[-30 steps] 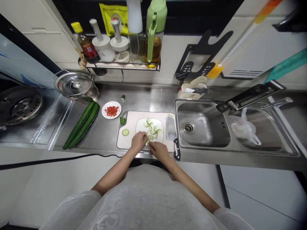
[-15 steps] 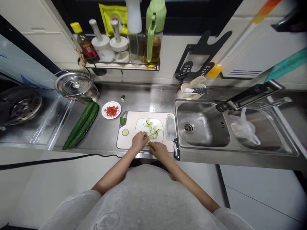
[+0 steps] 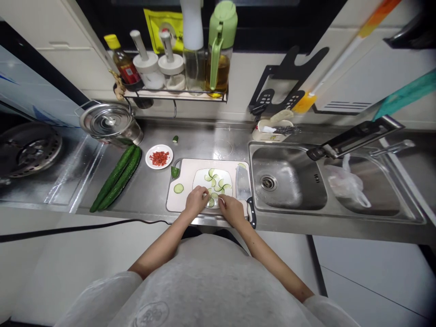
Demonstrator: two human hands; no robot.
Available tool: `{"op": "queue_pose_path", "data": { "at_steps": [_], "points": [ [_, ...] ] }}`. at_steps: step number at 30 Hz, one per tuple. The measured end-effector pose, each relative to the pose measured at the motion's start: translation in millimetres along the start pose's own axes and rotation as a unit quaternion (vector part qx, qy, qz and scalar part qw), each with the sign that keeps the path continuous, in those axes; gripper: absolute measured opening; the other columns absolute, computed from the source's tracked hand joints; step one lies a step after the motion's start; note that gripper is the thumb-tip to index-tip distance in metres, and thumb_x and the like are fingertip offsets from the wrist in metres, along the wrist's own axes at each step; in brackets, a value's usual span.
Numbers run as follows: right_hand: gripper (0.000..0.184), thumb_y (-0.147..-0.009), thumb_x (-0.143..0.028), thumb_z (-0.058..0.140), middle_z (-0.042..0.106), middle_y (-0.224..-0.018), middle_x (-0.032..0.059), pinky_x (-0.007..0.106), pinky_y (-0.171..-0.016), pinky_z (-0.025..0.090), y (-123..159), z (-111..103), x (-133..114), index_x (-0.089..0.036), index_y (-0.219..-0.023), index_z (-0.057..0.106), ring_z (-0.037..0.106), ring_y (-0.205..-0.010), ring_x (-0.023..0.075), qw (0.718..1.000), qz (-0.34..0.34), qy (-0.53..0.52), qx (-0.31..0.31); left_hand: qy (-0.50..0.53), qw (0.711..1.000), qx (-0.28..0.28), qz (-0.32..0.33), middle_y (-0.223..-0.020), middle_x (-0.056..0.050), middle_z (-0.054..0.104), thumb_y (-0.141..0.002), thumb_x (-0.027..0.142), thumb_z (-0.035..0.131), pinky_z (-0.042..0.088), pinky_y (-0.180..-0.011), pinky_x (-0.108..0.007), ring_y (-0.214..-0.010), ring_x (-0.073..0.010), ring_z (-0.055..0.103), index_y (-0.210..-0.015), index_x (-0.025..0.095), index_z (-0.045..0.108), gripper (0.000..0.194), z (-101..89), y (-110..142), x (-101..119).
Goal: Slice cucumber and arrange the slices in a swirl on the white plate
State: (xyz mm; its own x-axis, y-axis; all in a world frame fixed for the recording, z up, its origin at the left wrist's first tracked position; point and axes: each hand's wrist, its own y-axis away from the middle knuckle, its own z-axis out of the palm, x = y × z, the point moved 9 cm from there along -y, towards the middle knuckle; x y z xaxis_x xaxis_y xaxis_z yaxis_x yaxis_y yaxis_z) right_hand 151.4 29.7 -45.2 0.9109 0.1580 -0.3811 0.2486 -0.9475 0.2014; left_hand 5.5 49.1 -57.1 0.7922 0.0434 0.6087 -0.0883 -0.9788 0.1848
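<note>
A white plate [image 3: 199,176] rests on the pale cutting board [image 3: 180,202]. Thin cucumber slices [image 3: 214,179] with green rims lie on it in curved groups. Over the plate's near left part, my left hand [image 3: 196,202] has its fingers curled together by the slices. My right hand [image 3: 232,211] is at the near right rim, thumb and fingers pinched close to other slices. Whatever either hand may hold is too small to make out. A kitchen knife [image 3: 242,181] lies along the board's right side, its black handle partly behind my right hand. One round slice [image 3: 178,188] lies on the board's left.
Left of the board are two whole cucumbers [image 3: 117,177] and a small dish [image 3: 148,164] of chopped red pieces. A lidded steel pot [image 3: 111,122] stands behind them. A double sink [image 3: 289,188] is at the right. Bottles and jars stand on a wall rack [image 3: 173,96].
My right hand has drawn back slightly to the right, showing more slices between the hands. The left hand has barely moved. The view has shifted a little.
</note>
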Motion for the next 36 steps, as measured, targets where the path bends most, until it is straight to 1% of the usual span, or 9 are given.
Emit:
{"op": "queue_pose_path", "data": {
  "at_steps": [3, 5, 14, 20, 23, 28, 30, 32, 36],
  "points": [
    [0.033, -0.095, -0.029, 0.039, 0.071, -0.101, 0.0048, 0.024, -0.072, 0.039, -4.4, -5.6, 6.2, -0.022, -0.115, 0.064, 0.063, -0.092, 0.0178, 0.999, 0.007, 0.010, 0.032, 0.007, 1.000, 0.009, -0.001, -0.089, -0.002, 0.060, -0.082, 0.026, 0.057, 0.041, -0.072, -0.027, -0.074, -0.0131, 0.056, -0.085, 0.021, 0.062, 0.007, -2.5, 0.5, -2.5],
    [0.033, -0.095, -0.028, 0.039, 0.071, -0.101, 0.0046, 0.024, -0.071, 0.039, -7.8, -7.5, 10.7, -0.022, -0.115, 0.064, 0.063, -0.091, 0.0175, 0.999, 0.015, 0.019, 0.041, 0.010, 1.000, 0.014, -0.002, -0.088, -0.001, 0.060, -0.082, 0.025, 0.058, 0.041, -0.072, -0.027, -0.074, -0.0132, 0.056, -0.085, 0.021, 0.062, 0.007, -3.7, 1.0, -3.5],
    [0.032, -0.093, -0.026, 0.041, 0.071, -0.102, 0.0039, 0.023, -0.067, 0.037, -13.4, -3.6, 23.0, -0.024, -0.117, 0.063, 0.063, -0.089, 0.0171, 0.998, 0.035, 0.038, 0.033, 0.024, 0.999, 0.041, -0.013, -0.088, -0.002, 0.061, -0.083, 0.027, 0.057, 0.041, -0.070, -0.026, -0.072, -0.0128, 0.055, -0.084, 0.021, 0.062, 0.008, -13.1, 4.7, -11.5],
    [0.034, -0.092, -0.025, 0.041, 0.071, -0.101, 0.0053, 0.023, -0.067, 0.038, -11.9, -1.8, 25.7, -0.023, -0.118, 0.063, 0.062, -0.088, 0.0175, 0.998, 0.042, 0.037, 0.030, 0.045, 0.996, 0.079, -0.015, -0.088, -0.003, 0.062, -0.084, 0.028, 0.054, 0.042, -0.070, -0.027, -0.071, -0.0131, 0.055, -0.084, 0.020, 0.062, 0.011, -27.7, 8.5, -20.4],
    [0.034, -0.092, -0.026, 0.041, 0.071, -0.099, 0.0053, 0.023, -0.067, 0.039, -11.0, -2.2, 26.1, -0.023, -0.117, 0.063, 0.063, -0.087, 0.0175, 0.998, 0.042, 0.033, 0.034, 0.039, 0.992, 0.111, -0.039, -0.085, -0.003, 0.061, -0.084, 0.028, 0.053, 0.042, -0.070, -0.027, -0.072, -0.0140, 0.055, -0.085, 0.021, 0.062, 0.012, -39.2, 11.8, -34.8],
    [0.034, -0.093, -0.030, 0.040, 0.071, -0.102, 0.0052, 0.024, -0.069, 0.041, -8.8, -8.7, 24.3, -0.022, -0.115, 0.064, 0.064, -0.087, 0.0184, 0.997, 0.031, 0.011, 0.076, 0.013, 0.976, 0.175, -0.125, -0.081, -0.001, 0.059, -0.083, 0.030, 0.054, 0.040, -0.068, -0.026, -0.074, -0.0152, 0.056, -0.095, 0.021, 0.061, 0.016, -63.1, 22.3, -79.6],
    [0.035, -0.093, -0.031, 0.039, 0.071, -0.102, 0.0056, 0.025, -0.071, 0.043, -8.2, -12.6, 22.6, -0.020, -0.113, 0.065, 0.065, -0.087, 0.0184, 0.995, 0.017, -0.005, 0.102, 0.000, 0.971, 0.187, -0.150, -0.081, -0.001, 0.059, -0.082, 0.031, 0.055, 0.040, -0.069, -0.026, -0.074, -0.0156, 0.056, -0.096, 0.022, 0.060, 0.017, -71.2, 26.6, -95.3],
    [0.034, -0.093, -0.030, 0.039, 0.072, -0.101, 0.0060, 0.025, -0.073, 0.043, -7.8, -16.6, 20.6, -0.019, -0.111, 0.066, 0.065, -0.088, 0.0183, 0.991, -0.005, -0.024, 0.128, -0.014, 0.967, 0.194, -0.164, -0.082, -0.002, 0.059, -0.082, 0.032, 0.055, 0.040, -0.070, -0.027, -0.076, -0.0165, 0.057, -0.096, 0.022, 0.061, 0.018, -78.3, 30.2, -106.3],
    [0.033, -0.093, -0.029, 0.039, 0.072, -0.099, 0.0069, 0.025, -0.074, 0.045, -5.7, -25.6, 16.1, -0.018, -0.106, 0.068, 0.066, -0.087, 0.0181, 0.983, -0.046, -0.050, 0.172, -0.032, 0.966, 0.192, -0.171, -0.086, -0.003, 0.060, -0.082, 0.033, 0.055, 0.041, -0.070, -0.027, -0.078, -0.0173, 0.057, -0.098, 0.022, 0.061, 0.020, -84.4, 34.5, -116.0]
  ]
}}
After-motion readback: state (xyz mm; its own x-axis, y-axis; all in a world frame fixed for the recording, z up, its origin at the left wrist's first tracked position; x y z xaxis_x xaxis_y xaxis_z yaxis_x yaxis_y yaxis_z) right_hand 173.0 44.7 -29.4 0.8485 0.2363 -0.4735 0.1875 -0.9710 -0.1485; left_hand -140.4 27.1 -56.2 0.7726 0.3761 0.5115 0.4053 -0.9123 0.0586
